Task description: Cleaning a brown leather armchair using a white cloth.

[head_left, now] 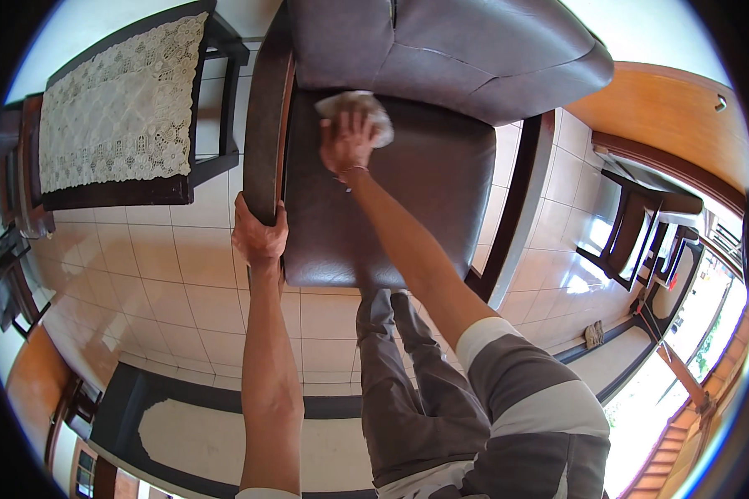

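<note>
Head view, looking down: the right hand [347, 143] presses a crumpled white cloth [359, 110] flat on the dark leather seat [408, 200] of an armchair, fingers spread over it. The cloth bunches just beyond the fingertips, toward the backrest [441, 50], and its long axis runs left to right. The left hand [259, 235] is curled tight around the front end of the wooden armrest [266, 116], nearer the body. No packages, labels or signs show; a lace-covered table [121, 104] stands well to the left.
</note>
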Motion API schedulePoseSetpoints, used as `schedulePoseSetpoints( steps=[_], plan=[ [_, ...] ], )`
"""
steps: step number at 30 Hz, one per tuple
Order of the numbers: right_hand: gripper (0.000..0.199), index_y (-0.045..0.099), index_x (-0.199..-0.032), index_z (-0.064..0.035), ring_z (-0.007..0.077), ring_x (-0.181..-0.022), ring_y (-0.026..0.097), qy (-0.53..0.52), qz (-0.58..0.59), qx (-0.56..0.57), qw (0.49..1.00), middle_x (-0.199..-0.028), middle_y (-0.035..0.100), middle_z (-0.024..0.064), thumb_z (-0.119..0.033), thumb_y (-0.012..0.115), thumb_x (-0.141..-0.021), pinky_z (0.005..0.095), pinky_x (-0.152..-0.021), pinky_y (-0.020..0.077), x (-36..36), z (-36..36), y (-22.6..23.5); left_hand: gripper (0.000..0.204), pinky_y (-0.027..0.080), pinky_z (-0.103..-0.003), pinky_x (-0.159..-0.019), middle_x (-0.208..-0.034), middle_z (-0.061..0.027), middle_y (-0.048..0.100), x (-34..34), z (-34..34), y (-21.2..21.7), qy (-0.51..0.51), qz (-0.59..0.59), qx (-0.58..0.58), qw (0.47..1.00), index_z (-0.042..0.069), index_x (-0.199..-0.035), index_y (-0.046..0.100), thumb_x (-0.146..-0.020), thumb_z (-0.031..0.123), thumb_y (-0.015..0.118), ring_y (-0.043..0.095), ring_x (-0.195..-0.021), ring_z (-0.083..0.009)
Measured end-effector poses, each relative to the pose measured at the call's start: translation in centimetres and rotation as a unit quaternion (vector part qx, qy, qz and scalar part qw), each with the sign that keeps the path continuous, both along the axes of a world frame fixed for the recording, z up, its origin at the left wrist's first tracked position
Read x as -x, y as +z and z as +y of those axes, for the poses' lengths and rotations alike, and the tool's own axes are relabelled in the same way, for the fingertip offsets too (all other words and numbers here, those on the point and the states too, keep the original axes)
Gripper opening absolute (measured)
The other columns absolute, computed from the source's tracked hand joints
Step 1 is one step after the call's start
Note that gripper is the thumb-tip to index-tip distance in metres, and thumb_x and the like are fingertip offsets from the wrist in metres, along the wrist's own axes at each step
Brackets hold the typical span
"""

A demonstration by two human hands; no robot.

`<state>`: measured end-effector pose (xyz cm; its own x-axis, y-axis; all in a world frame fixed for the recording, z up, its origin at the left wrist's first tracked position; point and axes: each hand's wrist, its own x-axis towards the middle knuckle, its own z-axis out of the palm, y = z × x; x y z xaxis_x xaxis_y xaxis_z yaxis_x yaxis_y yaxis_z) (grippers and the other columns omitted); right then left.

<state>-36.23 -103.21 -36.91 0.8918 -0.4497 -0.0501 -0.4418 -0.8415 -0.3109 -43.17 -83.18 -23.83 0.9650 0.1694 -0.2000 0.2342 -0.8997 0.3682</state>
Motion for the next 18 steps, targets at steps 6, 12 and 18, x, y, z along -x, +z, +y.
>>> schedulePoseSetpoints(
  steps=[6, 12, 18],
  plan=[
    [0.035, 0.060, -0.135, -0.0243, 0.0373, -0.144, 0.039, 0.254, -0.040, -0.089, 0.962, -0.154, 0.047, 0.0071, -0.038, 0.055, -0.103, 0.0671, -0.107, 0.0363, -0.9, -2.6, 2.1, 0.069, 0.057, -0.054, -0.088, -0.119, -0.0222, 0.068, 0.0, 0.0, 0.0, -0.006, -0.010, -0.012, 1.000, 0.007, -0.136, 0.047, -0.083, 0.037, 0.080, 0.069, -0.103, -0.0454],
    [0.051, 0.047, -0.148, -0.0147, 0.0356, -0.150, 0.030, 0.188, 0.065, 0.104, 0.975, -0.162, 0.034, 0.0123, -0.039, 0.049, -0.103, 0.0570, -0.112, 0.0380, 6.7, -19.8, 0.5, 0.069, 0.058, -0.053, -0.088, -0.117, -0.0219, 0.068, 0.1, 0.1, -0.1, -0.014, -0.027, 0.004, 1.000, 0.006, -0.134, 0.048, -0.082, 0.036, 0.081, 0.069, -0.101, -0.0449],
    [0.045, 0.050, -0.135, 0.0004, 0.0448, -0.142, 0.040, 0.029, 0.051, 0.082, 0.995, -0.157, 0.041, 0.0222, -0.030, 0.054, -0.102, 0.0606, -0.112, 0.0361, 14.8, -28.8, 2.4, 0.069, 0.055, -0.054, -0.089, -0.115, -0.0224, 0.069, 0.0, 0.0, 0.0, 0.009, -0.017, 0.009, 1.000, 0.007, -0.135, 0.049, -0.082, 0.037, 0.082, 0.069, -0.102, -0.0460]
  ],
)
